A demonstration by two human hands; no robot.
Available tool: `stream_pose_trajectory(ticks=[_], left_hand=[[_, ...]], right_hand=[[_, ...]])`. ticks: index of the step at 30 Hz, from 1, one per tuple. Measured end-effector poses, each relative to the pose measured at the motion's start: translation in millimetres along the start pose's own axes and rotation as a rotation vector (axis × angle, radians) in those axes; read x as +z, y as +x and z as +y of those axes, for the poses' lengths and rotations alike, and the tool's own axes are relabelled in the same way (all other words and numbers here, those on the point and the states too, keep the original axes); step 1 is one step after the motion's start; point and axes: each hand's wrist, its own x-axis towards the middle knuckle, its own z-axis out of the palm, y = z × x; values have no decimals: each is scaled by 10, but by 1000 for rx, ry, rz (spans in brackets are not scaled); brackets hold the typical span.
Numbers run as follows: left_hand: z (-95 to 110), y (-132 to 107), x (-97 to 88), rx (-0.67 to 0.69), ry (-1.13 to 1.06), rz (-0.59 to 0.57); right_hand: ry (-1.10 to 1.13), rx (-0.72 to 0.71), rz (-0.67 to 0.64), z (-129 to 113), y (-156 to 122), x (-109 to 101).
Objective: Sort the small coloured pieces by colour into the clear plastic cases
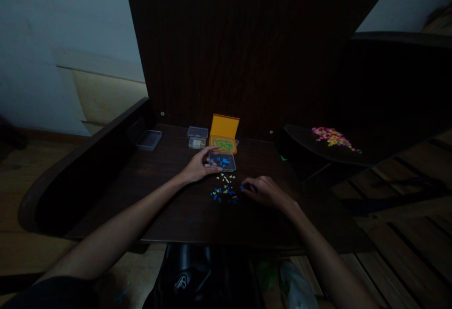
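Note:
My left hand [202, 165] grips the left side of a clear plastic box [231, 167], thumb at the near edge and fingers at the far one. Several small blue pieces [224, 161] lie inside that box. Just in front of it, a loose pile of small blue and pale yellow pieces [226, 190] is spread on the dark wooden surface. To the right of the pile is my right hand [263, 190], its thumb and forefinger pinched on a small blue piece [242, 187]. Behind the clear box stands an open orange box [225, 124] holding green pieces [222, 144].
Two small clear boxes [197, 132] sit left of the orange box. Farther left lies a shallow clear tray [149, 140]. A heap of pink and yellow beads [332, 137] rests on a dark ledge at the right. A raised wooden side [88, 158] borders the surface on the left.

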Motion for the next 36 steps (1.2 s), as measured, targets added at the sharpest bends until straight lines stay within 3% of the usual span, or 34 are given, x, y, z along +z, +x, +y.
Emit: stream_pose_trajectory(ticks=[36], left_hand=[[13, -2, 6, -5, -28, -1]], right_hand=[[69, 33, 4, 9, 54, -34]])
